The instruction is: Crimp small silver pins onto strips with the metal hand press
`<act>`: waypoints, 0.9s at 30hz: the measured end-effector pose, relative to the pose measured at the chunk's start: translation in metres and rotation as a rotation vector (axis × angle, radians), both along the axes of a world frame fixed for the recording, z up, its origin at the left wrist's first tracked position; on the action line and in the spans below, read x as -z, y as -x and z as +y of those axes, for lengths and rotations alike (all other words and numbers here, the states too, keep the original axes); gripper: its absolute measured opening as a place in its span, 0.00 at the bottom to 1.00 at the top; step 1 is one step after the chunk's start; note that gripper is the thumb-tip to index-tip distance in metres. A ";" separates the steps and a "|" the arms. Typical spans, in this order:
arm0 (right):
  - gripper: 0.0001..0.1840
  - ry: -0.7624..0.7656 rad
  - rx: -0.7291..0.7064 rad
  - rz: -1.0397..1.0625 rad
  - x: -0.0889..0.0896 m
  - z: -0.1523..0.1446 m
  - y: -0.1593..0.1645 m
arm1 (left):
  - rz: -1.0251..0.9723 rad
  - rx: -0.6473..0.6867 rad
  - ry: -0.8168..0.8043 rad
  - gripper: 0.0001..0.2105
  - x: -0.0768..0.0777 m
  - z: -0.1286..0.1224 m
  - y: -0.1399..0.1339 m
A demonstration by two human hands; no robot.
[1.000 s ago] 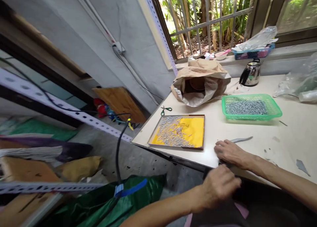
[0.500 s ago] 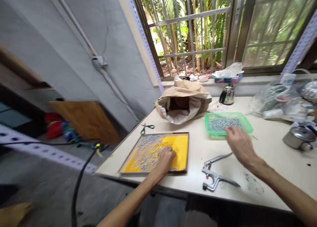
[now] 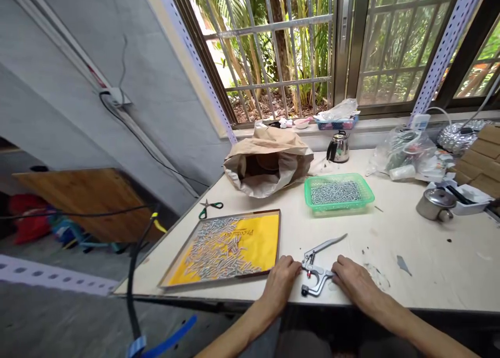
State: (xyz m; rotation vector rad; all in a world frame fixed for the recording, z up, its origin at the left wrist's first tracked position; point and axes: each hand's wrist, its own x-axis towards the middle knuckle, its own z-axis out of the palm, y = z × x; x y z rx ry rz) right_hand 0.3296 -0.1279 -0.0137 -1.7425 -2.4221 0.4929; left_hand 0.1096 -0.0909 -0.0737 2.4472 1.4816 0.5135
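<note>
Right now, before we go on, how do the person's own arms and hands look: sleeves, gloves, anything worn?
Left hand and right hand are both ungloved. The left forearm and right forearm are bare, with no sleeve, watch or bracelet visible.

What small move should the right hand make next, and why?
I'd probably curl the right hand around the lower handle of the pliers: that hand covers the handle's end, the left hand sits close beside the tool, and the upper handle stands spread away.
</note>
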 end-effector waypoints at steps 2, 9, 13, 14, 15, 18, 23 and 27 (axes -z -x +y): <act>0.09 -0.027 -0.001 0.010 -0.001 -0.001 0.000 | 0.021 0.020 -0.016 0.13 0.005 -0.001 0.005; 0.09 -0.121 -0.078 -0.027 0.020 0.001 -0.004 | -0.159 -0.102 0.216 0.10 -0.015 -0.003 0.008; 0.08 -0.194 -0.148 -0.023 0.035 0.003 -0.007 | -0.380 -0.310 0.637 0.10 -0.029 -0.002 -0.009; 0.08 -0.203 -0.158 -0.029 0.037 0.004 -0.007 | -0.415 -0.343 0.711 0.12 -0.031 -0.001 -0.013; 0.08 -0.206 -0.164 -0.039 0.037 0.004 -0.007 | -0.437 -0.365 0.758 0.14 -0.032 -0.001 -0.016; 0.09 -0.207 -0.167 -0.077 0.032 0.003 -0.006 | -0.411 -0.371 0.788 0.16 -0.037 0.001 -0.020; 0.10 -0.214 -0.182 -0.078 0.029 0.004 -0.005 | -0.264 -0.320 0.789 0.12 -0.047 0.005 -0.018; 0.10 -0.235 -0.182 -0.047 0.036 0.002 -0.007 | -0.220 -0.318 0.908 0.10 -0.051 0.009 -0.018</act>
